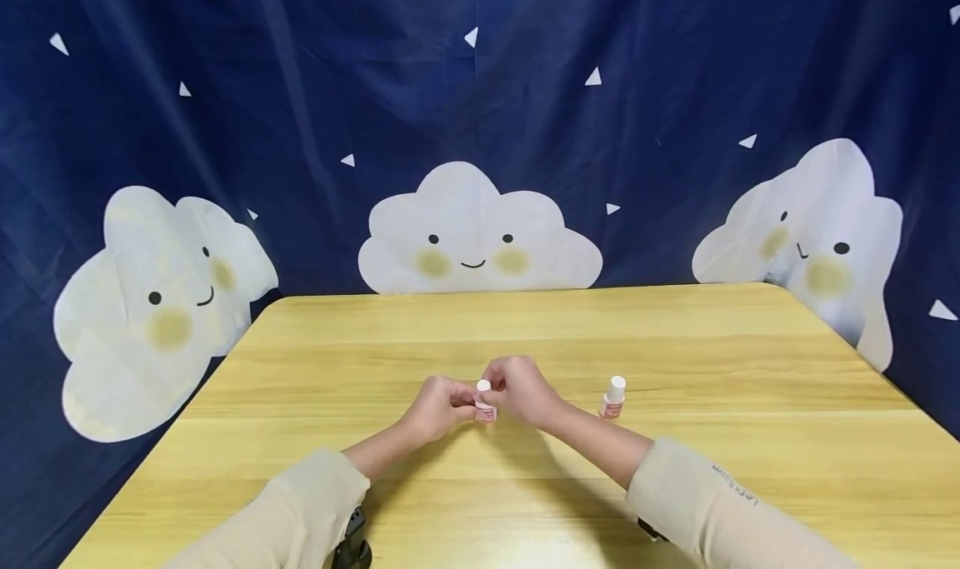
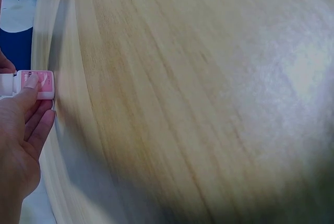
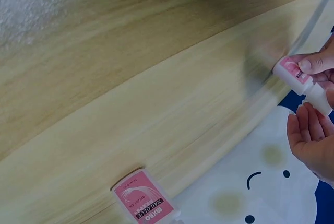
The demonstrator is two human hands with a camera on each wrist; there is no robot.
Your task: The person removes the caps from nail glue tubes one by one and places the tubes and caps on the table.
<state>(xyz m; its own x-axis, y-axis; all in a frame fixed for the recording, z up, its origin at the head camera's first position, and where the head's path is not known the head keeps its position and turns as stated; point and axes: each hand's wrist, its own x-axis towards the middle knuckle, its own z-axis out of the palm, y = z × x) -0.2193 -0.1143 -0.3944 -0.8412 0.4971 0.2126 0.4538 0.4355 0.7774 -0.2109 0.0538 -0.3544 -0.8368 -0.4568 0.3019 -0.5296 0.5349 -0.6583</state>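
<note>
A small white nail glue bottle with a pink label is upright on the table between both hands. My left hand pinches its body, the thumb lying across the label in the left wrist view. At the white cap, my right hand grips with thumb and fingers. The cap sits on the bottle's neck, partly covered by fingers. To the right stands a second nail glue bottle, upright with its white cap on; its label is readable in the right wrist view.
The light wooden table has rounded far corners. Behind it hangs a dark blue curtain with white clouds and small triangles. The second bottle stands near the right forearm.
</note>
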